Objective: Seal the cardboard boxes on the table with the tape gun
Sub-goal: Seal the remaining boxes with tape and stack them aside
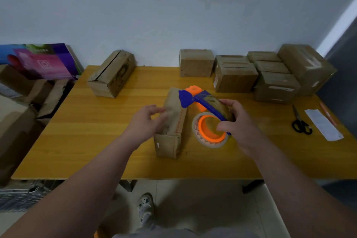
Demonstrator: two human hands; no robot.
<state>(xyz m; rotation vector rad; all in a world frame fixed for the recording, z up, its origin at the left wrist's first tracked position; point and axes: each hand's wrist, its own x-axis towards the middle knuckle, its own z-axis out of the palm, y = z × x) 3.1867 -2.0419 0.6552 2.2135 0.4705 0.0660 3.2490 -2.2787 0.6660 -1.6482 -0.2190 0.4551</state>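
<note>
With the right hand curled round the blue-and-orange plastic tape gun and the left hand laying bent fingers on the narrow brown cardboard box under it (gripping or just resting, I can't tell), I'd press the flaps flat and pull the tape straight along the seam.

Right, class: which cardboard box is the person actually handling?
The narrow box nearest the person: the left hand touches its top and the tape gun in the right hand meets its far end. The others sit untouched farther back.
</note>
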